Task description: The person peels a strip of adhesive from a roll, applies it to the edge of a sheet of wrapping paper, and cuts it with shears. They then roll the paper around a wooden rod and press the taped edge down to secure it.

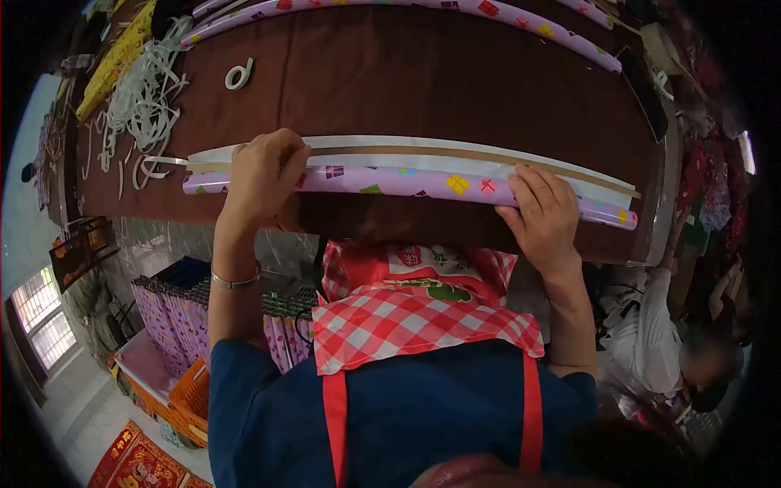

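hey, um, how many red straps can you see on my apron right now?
2. The left strap runs down the left side of the dark blue top, and the right strap down its right side. Any others could be hidden.

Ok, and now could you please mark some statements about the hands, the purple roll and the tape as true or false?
1. The left hand and the right hand are both at the near purple roll. True.
2. The small tape roll lies between the two hands. False: it lies on the brown cloth, farther from the person than the left hand.
3. A thin brown strip runs along the white sheet. True.
4. The tangled white strips are on the person's right side. False: they are on the left side.
5. A bracelet is on the left wrist. True.
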A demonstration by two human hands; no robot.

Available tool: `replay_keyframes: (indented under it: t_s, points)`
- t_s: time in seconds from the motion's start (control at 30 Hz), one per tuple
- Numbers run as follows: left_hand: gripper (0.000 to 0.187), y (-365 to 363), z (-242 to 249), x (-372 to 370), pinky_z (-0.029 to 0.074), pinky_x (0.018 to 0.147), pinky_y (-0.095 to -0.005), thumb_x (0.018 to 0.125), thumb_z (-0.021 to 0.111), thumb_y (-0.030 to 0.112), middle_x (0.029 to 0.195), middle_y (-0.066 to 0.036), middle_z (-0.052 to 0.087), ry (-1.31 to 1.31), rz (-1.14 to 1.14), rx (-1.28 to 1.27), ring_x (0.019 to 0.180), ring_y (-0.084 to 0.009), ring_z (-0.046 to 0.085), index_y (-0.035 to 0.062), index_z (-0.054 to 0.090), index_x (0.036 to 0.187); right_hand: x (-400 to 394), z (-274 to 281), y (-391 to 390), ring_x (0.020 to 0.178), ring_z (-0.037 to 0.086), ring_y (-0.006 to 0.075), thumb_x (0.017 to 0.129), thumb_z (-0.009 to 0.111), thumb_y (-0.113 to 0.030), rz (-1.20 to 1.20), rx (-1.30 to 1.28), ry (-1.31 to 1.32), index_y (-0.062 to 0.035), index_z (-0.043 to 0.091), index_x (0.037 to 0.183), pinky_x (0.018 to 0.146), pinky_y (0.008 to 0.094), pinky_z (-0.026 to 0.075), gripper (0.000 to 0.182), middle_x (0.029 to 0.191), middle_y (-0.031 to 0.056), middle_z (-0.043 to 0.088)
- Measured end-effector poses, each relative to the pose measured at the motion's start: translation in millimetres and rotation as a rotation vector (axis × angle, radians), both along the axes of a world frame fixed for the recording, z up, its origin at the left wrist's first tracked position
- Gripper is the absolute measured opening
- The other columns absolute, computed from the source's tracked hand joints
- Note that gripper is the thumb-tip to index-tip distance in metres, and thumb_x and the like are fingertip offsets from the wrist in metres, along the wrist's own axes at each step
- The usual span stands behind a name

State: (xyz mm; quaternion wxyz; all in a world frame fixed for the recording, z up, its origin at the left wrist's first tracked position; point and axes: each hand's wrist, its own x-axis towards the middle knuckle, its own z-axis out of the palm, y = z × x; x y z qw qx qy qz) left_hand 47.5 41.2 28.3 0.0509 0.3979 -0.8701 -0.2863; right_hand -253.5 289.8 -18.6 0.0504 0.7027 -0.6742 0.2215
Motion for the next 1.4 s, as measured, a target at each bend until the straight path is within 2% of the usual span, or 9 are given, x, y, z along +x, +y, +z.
replay_keyframes:
  t_s: [0.07, 0.27, 0.8, 1.2, 1.3, 1.37, 1.4]
  points:
    - [0.015, 0.8, -0.1, -3.6, 0.044, 0.073, -0.0421, 0.087, 0.064, 0.021, 0.076, -0.007, 0.066, -0.056, 0.008, -0.105, 0.078, -0.0275, 0.064, 0.0066, 0.064, 0.084, 0.4, 0.7, -0.7, 0.111, 0.058, 0.0304, 0.075, 0.079, -0.026, 0.004, 0.002, 0.002, -0.0062, 0.064, 0.114, 0.090, 0.0448, 0.046, 0.046, 0.121, 0.0113, 0.062]
    - [0.013, -2.3, -6.7, -4.8, 0.043, 0.075, -0.0425, 0.086, 0.065, 0.022, 0.079, -0.006, 0.068, -0.088, -0.022, -0.195, 0.082, -0.0271, 0.065, 0.0092, 0.065, 0.084, -0.3, 1.1, -1.3, 0.111, 0.058, 0.0300, 0.076, 0.078, -0.027, 0.009, -0.001, 0.005, -0.0056, 0.064, 0.114, 0.088, 0.0441, 0.046, 0.045, 0.120, 0.0111, 0.063]
    - [0.014, -2.5, -7.3, -8.7, 0.047, 0.071, -0.0431, 0.085, 0.067, 0.020, 0.075, -0.008, 0.067, -0.058, 0.009, -0.167, 0.079, -0.0285, 0.065, 0.0061, 0.064, 0.082, 0.1, 2.3, -1.6, 0.109, 0.058, 0.0305, 0.079, 0.076, -0.029, 0.008, 0.002, 0.014, -0.0054, 0.065, 0.116, 0.086, 0.0434, 0.046, 0.045, 0.120, 0.0118, 0.063]
    - [0.015, -3.6, -10.8, -9.0, 0.047, 0.074, -0.0440, 0.084, 0.068, 0.021, 0.076, -0.009, 0.067, -0.054, 0.036, -0.174, 0.078, -0.0299, 0.065, 0.0066, 0.064, 0.083, 0.8, 3.0, -1.5, 0.110, 0.058, 0.0296, 0.077, 0.078, -0.028, -0.004, 0.004, 0.012, -0.0061, 0.065, 0.114, 0.089, 0.0442, 0.046, 0.045, 0.119, 0.0112, 0.064]
    - [0.016, -2.7, -4.3, -5.6, 0.046, 0.076, -0.0434, 0.082, 0.071, 0.022, 0.084, -0.008, 0.068, -0.113, 0.089, -0.177, 0.084, -0.0283, 0.065, 0.0074, 0.064, 0.084, 0.6, 2.1, -1.9, 0.110, 0.059, 0.0296, 0.076, 0.078, -0.027, -0.001, -0.003, -0.001, -0.0061, 0.065, 0.113, 0.089, 0.0444, 0.045, 0.045, 0.118, 0.0111, 0.064]
    - [0.016, -2.3, -0.2, -1.4, 0.044, 0.081, -0.0434, 0.081, 0.073, 0.022, 0.099, -0.007, 0.068, -0.186, 0.095, -0.352, 0.094, -0.0285, 0.063, 0.0092, 0.065, 0.088, 1.6, 3.3, -0.9, 0.111, 0.058, 0.0307, 0.076, 0.077, -0.026, -0.008, 0.009, -0.001, -0.0062, 0.063, 0.114, 0.090, 0.0445, 0.045, 0.046, 0.120, 0.0110, 0.063]
    - [0.016, 0.2, -1.3, -0.9, 0.044, 0.081, -0.0434, 0.081, 0.073, 0.022, 0.099, -0.007, 0.068, -0.178, 0.089, -0.353, 0.094, -0.0285, 0.063, 0.0092, 0.065, 0.088, 1.8, 3.8, -0.7, 0.111, 0.057, 0.0318, 0.076, 0.077, -0.025, -0.006, 0.020, -0.005, -0.0064, 0.062, 0.115, 0.091, 0.0446, 0.044, 0.046, 0.122, 0.0109, 0.063]
